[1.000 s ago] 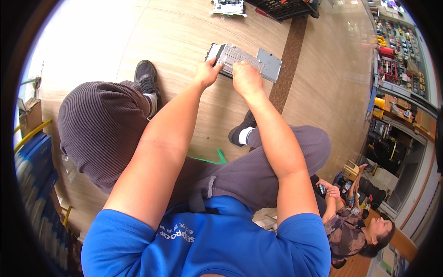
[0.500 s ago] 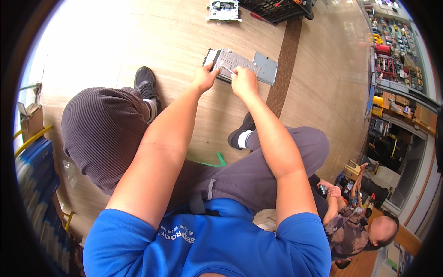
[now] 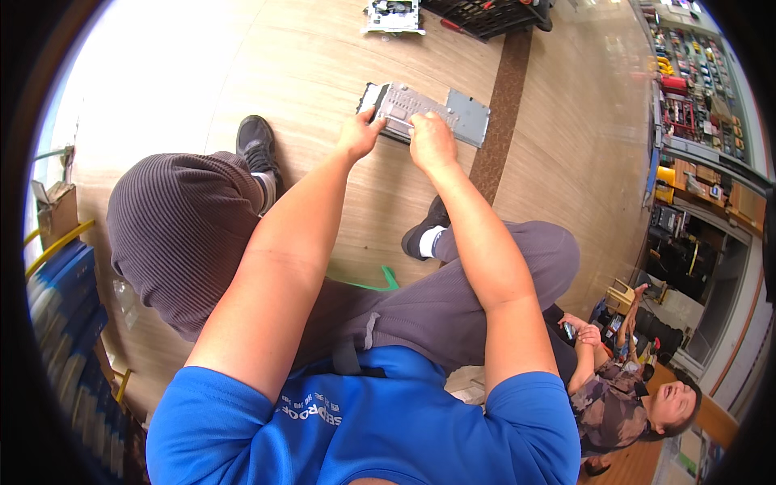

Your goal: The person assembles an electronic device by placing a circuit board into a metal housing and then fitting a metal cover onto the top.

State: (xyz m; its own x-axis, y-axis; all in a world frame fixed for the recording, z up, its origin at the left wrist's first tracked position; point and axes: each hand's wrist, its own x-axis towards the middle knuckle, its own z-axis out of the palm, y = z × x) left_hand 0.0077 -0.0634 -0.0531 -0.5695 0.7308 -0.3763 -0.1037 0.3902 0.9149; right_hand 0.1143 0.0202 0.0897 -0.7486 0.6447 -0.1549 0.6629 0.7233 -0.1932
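Note:
My left hand (image 3: pixel 362 131) grips the near left end of a silver perforated metal housing (image 3: pixel 404 101) with a black edge, held above the tiled floor. My right hand (image 3: pixel 433 145) is closed on a thin silver tool (image 3: pixel 402 123), lying across the housing's near part. A flat grey metal plate (image 3: pixel 467 120) sticks out at the housing's right. Farther off on the floor sits a silver mechanism (image 3: pixel 392 16). A green object (image 3: pixel 384 279) lies between my legs.
A black crate (image 3: pixel 481 18) stands at the back, beside a dark floor strip (image 3: pixel 506 81). Blue boards (image 3: pixel 65 307) lean at my left. A seated person in camouflage (image 3: pixel 614 404) is at lower right, near cluttered shelves (image 3: pixel 695 113).
A second ago the thin tool was barely visible; it now shows between my right fingers and left thumb. The housing and both hands sit slightly lower in the picture.

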